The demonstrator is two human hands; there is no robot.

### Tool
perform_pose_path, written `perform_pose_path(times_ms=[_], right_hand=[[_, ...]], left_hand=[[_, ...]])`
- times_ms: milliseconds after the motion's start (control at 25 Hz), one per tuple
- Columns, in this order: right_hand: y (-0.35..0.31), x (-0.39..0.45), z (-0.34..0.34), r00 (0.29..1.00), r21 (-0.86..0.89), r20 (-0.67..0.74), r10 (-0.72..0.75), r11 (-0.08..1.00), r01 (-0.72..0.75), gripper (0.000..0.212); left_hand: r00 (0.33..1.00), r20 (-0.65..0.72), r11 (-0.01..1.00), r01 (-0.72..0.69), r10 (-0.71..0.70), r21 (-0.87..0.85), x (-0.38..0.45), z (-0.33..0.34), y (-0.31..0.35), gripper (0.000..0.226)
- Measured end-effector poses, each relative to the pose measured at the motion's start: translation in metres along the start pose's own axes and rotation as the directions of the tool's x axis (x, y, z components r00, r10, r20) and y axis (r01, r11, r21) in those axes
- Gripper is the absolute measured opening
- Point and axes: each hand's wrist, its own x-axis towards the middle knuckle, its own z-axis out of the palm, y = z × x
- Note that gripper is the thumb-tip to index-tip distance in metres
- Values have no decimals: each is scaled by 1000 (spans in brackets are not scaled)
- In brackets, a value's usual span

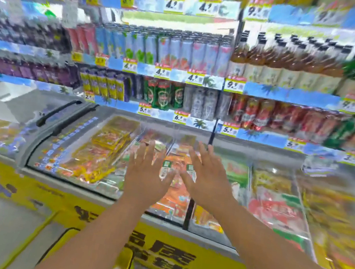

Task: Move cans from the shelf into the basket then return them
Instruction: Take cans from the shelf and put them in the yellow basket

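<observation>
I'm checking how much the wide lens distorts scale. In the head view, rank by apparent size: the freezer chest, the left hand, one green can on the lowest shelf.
1. freezer chest, spanning the frame.
2. left hand, enlarged by nearness to the camera.
3. green can, smallest, farther back.

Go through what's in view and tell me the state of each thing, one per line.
Left hand: open, fingers spread, empty, above the freezer.
Right hand: open, fingers spread, empty, beside the left.
Freezer lid: glass, closed, packets visible beneath.
Green cans: upright in a row on the lowest shelf, untouched.
Grey cans: upright beside the green ones.
Basket: barely visible at the bottom edge; contents cannot be told.
</observation>
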Motion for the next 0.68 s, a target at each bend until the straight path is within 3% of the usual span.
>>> perform_pose_path(times_ms=[120, 320, 680], right_hand=[[50, -11, -23, 993, 11, -51, 104, 995, -103, 82], [156, -37, -55, 969, -29, -83, 233, 971, -236, 76], [347, -92, -110, 935, -77, -14, 355, 932, -355, 83]], left_hand=[[998, 7, 997, -67, 67, -26, 26, 5, 53, 75], [984, 49, 981, -163, 169, -100, 59, 16, 160, 79], [969, 100, 973, -216, 224, -85, 84, 54, 355, 80]])
